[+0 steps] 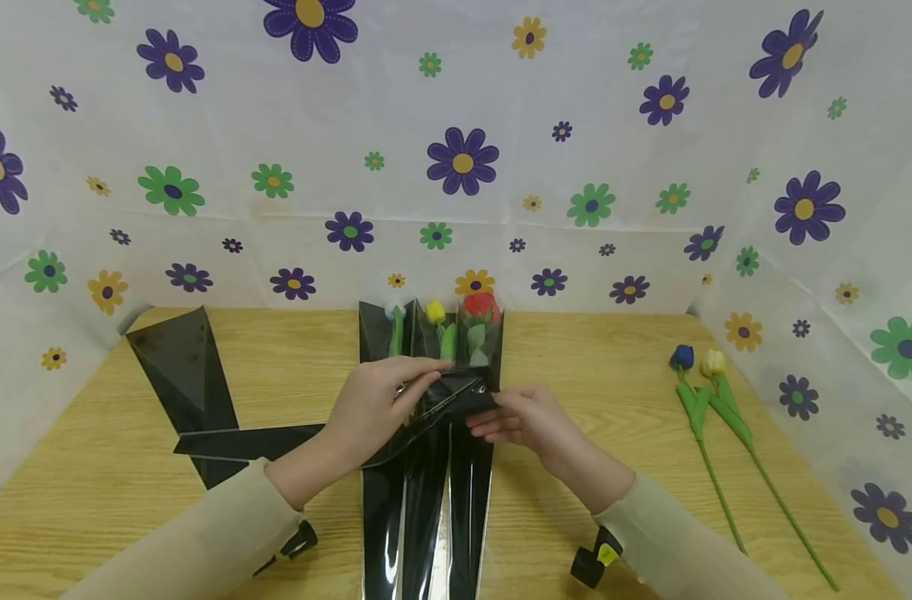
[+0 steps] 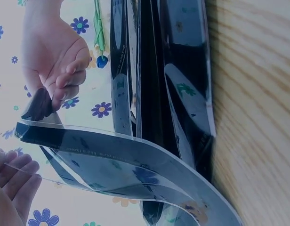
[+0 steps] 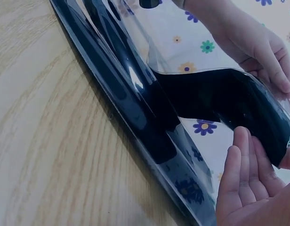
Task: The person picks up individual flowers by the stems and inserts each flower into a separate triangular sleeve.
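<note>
Both hands hold a narrow black-and-clear plastic flower sleeve [image 1: 257,442] crosswise above three filled sleeves. My left hand [image 1: 373,404] pinches its clear film edge between thumb and fingers. Opposite it, my right hand [image 1: 527,421] pinches the dark end; in the right wrist view that end [image 3: 272,141] lies between thumb and fingertips. Small lettering runs along the sleeve [image 2: 88,146] in the left wrist view. Under the hands, the three black sleeves [image 1: 426,517] lie side by side, with a pale flower [image 1: 394,312], a yellow tulip [image 1: 435,312] and a red rose [image 1: 481,306] at their tops.
Another black sleeve [image 1: 174,367] lies slanted at the left, overlapped by the held sleeve's tail. At the right of the wooden table [image 1: 591,358] lie a blue tulip [image 1: 682,358] and a cream tulip [image 1: 714,364] with long green stems. A flower-patterned cloth [image 1: 396,100] hangs behind.
</note>
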{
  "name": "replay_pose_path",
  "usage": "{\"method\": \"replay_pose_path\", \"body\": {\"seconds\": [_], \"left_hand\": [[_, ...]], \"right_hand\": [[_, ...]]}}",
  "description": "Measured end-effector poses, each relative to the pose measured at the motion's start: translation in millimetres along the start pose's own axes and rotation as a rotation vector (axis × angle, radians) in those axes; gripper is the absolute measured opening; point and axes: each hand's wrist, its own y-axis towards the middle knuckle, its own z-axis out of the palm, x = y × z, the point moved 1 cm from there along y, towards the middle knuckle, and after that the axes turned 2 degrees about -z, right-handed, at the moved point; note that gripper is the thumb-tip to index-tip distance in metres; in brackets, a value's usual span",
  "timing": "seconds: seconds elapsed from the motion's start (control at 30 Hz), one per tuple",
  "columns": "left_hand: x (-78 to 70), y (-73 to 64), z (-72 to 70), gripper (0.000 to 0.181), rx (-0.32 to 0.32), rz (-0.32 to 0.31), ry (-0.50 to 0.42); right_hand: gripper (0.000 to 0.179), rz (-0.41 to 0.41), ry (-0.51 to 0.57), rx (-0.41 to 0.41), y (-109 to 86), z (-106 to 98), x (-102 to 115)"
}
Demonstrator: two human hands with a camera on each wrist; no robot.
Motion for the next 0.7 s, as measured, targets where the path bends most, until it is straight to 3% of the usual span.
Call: {"method": "replay_pose_path", "body": {"seconds": [0.37, 0.7], "left_hand": [[0.9, -1.9, 1.4, 0.021, 0.004, 0.022, 0.027], [0.8, -3.3, 2.1, 0.017, 0.028, 0.002, 0.064]], "right_hand": [[0.04, 0.033, 0.002, 0.026, 0.3, 0.7, -5.9], [0.036, -0.014, -0.077, -0.015, -0.1, -8.7, -5.3]]}}
